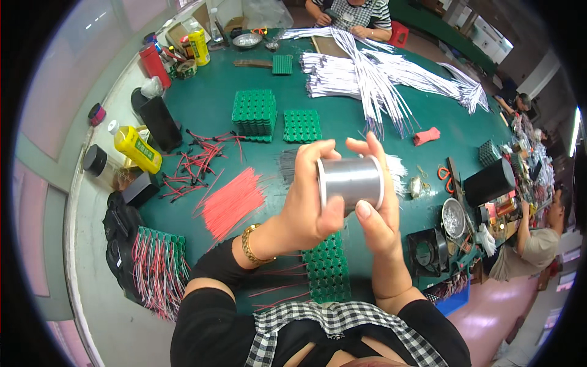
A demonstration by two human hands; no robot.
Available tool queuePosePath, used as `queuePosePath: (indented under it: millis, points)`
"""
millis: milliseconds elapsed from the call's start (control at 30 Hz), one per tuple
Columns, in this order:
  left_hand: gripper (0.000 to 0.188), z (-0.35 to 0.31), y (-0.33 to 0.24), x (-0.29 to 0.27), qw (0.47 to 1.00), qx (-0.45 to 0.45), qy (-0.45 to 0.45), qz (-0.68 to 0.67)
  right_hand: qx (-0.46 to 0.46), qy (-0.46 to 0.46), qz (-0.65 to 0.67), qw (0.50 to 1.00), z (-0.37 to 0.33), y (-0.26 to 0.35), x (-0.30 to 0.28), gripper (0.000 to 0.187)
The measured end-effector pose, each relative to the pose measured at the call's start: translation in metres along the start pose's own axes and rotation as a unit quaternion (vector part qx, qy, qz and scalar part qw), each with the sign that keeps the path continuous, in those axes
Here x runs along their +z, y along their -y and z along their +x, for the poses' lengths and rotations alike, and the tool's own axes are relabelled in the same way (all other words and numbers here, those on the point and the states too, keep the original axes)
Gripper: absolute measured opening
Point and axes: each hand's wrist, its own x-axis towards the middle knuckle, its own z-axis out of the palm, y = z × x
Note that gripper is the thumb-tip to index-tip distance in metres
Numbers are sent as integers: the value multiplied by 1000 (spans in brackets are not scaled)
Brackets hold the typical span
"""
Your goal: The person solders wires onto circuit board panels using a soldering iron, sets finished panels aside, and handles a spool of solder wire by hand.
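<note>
Up in front of me I hold a spool of silvery wire [351, 181], white-rimmed at both ends. My left hand [309, 199] grips its left end, fingers curled around the rim. At the other rim is my right hand [380, 211], thumb and fingers closed on it. Below the hands lies a green circuit board panel [327, 269], partly covered by my wrist, with thin red wires [281, 287] reaching out from its left side. A bundle of cut red wires [233, 203] rests left of my left hand.
Stacked green boards [254, 113] and a smaller pile [302, 126] stand beyond my hands. White cables [379, 79] spread across the far table. At left are yellow bottles [136, 147]; at right, a black fan [427, 252], metal dish [453, 217] and orange-handled scissors [445, 178]. Other people work nearby.
</note>
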Motion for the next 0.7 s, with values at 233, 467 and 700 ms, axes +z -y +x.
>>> queuePosePath:
  millis: [233, 467, 700]
  points:
    - [71, 12, 14, -7, 935, 337, 8, 113, 29, -3, 191, 981, -4, -10, 3, 76]
    - [73, -1, -16, 1, 982, -120, 84, -120, -239, -43, -163, 956, 3, -21, -12, 65]
    - [60, 6, -25, -10, 940, -213, 78, -253, -58, -17, -5, 998, -2, -12, -2, 67]
